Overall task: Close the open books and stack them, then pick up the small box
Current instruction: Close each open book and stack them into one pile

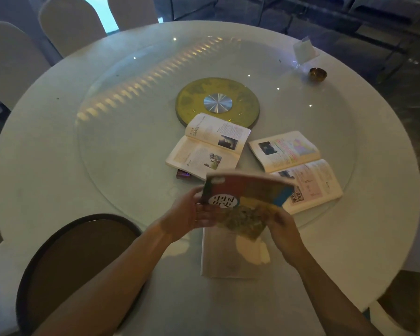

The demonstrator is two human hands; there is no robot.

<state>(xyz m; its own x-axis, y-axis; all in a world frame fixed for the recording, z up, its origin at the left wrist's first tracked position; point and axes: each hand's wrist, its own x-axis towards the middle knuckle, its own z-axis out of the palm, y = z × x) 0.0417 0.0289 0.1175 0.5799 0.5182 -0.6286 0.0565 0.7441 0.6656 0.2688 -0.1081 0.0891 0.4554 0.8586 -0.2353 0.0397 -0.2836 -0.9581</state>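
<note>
Both my hands hold a colourful-covered book [245, 197] above the table, blurred by motion. My left hand [192, 212] grips its left edge and my right hand [283, 223] its lower right corner. Beneath it a pale closed book [228, 258] lies flat on the table. Two open books lie farther out: one [207, 145] in the middle and one [298, 168] to the right. A small dark box [182, 174] peeks out from under the middle open book's near corner, mostly hidden.
The round white table [58, 146] carries a glass turntable with a gold disc [217, 100] at its centre. A small brass bowl [317, 73] and a clear card stand [304, 50] sit far right. A dark round chair back [78, 258] is near left.
</note>
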